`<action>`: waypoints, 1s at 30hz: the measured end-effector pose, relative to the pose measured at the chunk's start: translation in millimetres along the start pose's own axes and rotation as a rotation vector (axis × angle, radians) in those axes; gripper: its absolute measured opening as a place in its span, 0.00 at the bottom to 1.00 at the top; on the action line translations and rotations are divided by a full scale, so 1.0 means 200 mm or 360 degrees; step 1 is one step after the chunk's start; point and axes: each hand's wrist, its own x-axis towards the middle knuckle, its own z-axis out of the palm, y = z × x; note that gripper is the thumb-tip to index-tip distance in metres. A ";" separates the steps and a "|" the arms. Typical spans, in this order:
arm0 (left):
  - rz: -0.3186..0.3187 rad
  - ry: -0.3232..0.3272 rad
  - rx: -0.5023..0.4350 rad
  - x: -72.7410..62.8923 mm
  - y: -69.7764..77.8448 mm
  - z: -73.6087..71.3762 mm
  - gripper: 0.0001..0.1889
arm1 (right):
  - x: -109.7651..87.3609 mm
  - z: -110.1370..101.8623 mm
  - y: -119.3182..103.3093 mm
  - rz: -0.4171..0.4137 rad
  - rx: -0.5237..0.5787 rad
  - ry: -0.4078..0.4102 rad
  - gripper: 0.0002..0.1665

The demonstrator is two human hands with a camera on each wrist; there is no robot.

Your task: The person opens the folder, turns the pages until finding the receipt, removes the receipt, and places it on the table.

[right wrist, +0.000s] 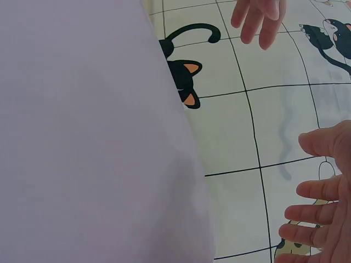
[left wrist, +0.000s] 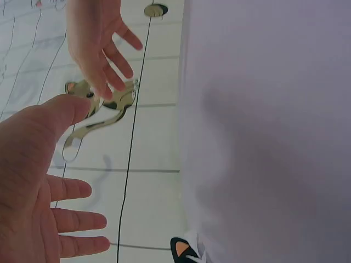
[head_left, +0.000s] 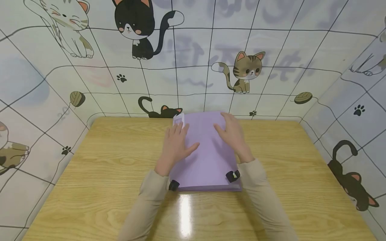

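Holds the left hand (head_left: 175, 145) above the left side of a flat purple object (head_left: 205, 150), with fingers straight and apart and thumb stretched inward. Holds the right hand (head_left: 233, 134) over the far right part of it, likewise with fingers straight and thumb well apart. In the wrist views, hovers with a visible gap between fingers and purple surface. Has the purple object directly below and between the two hands, resting on a wood-grain table (head_left: 120, 150) spread to either side of them. Has a white label (head_left: 178, 118) at the left fingertips, by the object's far left corner. Wears beige sleeves (head_left: 263, 190) behind both hands, with small black devices (head_left: 232, 176) at the wrists. Faces, beyond the fingertips, a white backdrop (head_left: 193, 80) printed with grid lines and cats, including a tabby (head_left: 248, 67) past the right hand.
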 end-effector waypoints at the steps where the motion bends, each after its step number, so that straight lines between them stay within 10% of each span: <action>1: 0.0031 0.0000 -0.0034 -0.01 0.01 0.00 0.40 | 0.00 0.00 0.01 0.0005 0.0029 0.0009 0.35; 18: 0.0484 0.0161 -0.0359 -0.17 0.14 0.05 0.32 | -0.13 0.02 0.23 0.0232 0.0574 0.0159 0.20; 30: 0.0598 -0.0028 -0.0454 -0.26 0.24 0.08 0.30 | -0.22 0.05 0.33 0.0379 0.0759 0.0160 0.16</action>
